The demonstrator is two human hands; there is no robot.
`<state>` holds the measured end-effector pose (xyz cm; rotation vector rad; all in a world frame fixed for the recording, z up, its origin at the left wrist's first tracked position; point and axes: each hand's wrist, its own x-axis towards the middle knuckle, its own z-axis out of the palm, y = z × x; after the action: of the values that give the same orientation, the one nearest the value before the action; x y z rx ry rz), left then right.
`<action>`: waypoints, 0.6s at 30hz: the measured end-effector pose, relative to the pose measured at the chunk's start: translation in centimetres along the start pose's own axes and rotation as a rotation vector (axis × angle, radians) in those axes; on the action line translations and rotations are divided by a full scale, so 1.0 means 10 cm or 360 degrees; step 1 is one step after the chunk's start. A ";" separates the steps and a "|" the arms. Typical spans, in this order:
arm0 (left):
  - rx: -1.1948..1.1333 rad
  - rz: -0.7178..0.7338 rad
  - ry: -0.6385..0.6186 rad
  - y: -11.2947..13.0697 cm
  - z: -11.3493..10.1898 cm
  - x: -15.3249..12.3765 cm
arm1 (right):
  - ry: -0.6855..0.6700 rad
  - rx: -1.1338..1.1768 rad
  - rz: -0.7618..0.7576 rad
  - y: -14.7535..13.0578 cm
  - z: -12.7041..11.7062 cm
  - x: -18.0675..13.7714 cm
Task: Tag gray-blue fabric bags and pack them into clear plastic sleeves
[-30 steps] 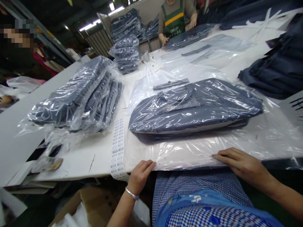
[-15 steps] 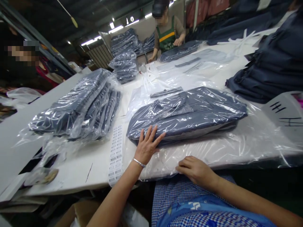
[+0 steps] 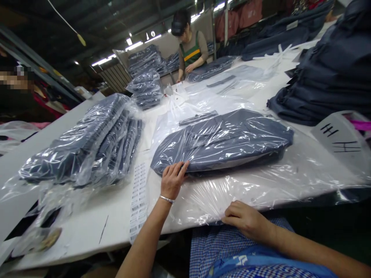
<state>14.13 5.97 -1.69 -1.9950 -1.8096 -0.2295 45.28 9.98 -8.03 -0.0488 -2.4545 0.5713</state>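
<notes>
A folded dark blue garment (image 3: 223, 141) lies inside a large clear plastic bag (image 3: 290, 181) on the white table (image 3: 87, 227). My left hand (image 3: 172, 180), a bracelet on its wrist, rests with curled fingers against the near left edge of the bagged garment. My right hand (image 3: 245, 219) presses the open end of the plastic bag at the table's near edge, fingers bent over the film.
A leaning stack of bagged garments (image 3: 87, 143) lies to the left, with a strip of barcode labels (image 3: 137, 197) beside it. Unbagged dark garments (image 3: 324, 88) pile up at the right. A person in a green apron (image 3: 191, 50) works at the far end.
My left hand went from the table edge up to the garment's near side and now curls its fingers there. My right hand slid left along the bag's open end.
</notes>
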 end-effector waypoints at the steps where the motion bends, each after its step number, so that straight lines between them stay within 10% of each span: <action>1: -0.0006 0.0014 0.0012 0.00 0.05 -0.04 | 0.0007 -0.0016 0.0003 0.00 0.01 -0.01; 10: 0.0050 0.0190 0.0008 -0.06 0.04 -0.36 | 0.0022 -0.0233 -0.0116 -0.01 -0.56 0.07; 18: 0.0169 -0.0093 0.0128 -0.12 -0.18 -0.34 | 0.0066 -0.1299 0.0616 1.00 -1.55 0.03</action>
<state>12.76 2.14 -1.19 -1.8363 -1.7933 -0.2233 52.97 25.13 -0.88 -0.8589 -2.4817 -0.3132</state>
